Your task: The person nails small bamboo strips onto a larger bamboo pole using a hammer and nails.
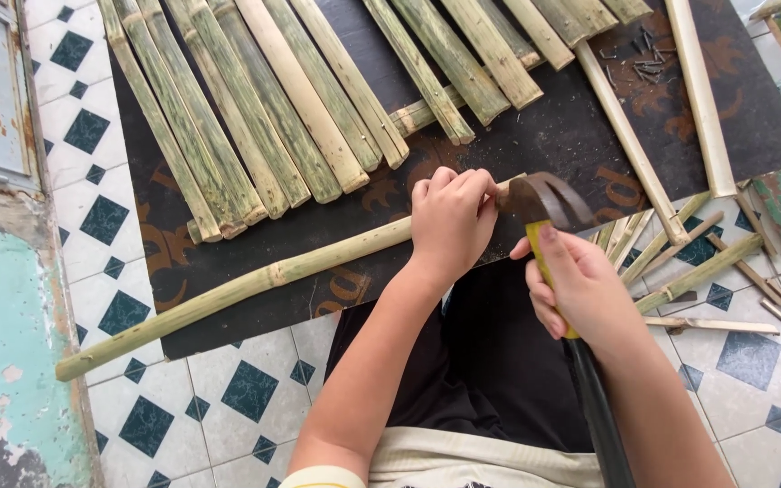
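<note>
Right hand fingers wrap a yellow-handled claw hammer; left hand fingers curl around a knotty green bamboo strip.

The left hand covers the end of the long bamboo pole, so whatever its fingertips pinch there cannot be told. The right hand hides the middle of the hammer handle, whose end runs off the bottom edge. The bamboo slats are cut off at the top edge. The small nails are too tiny to count.
</note>
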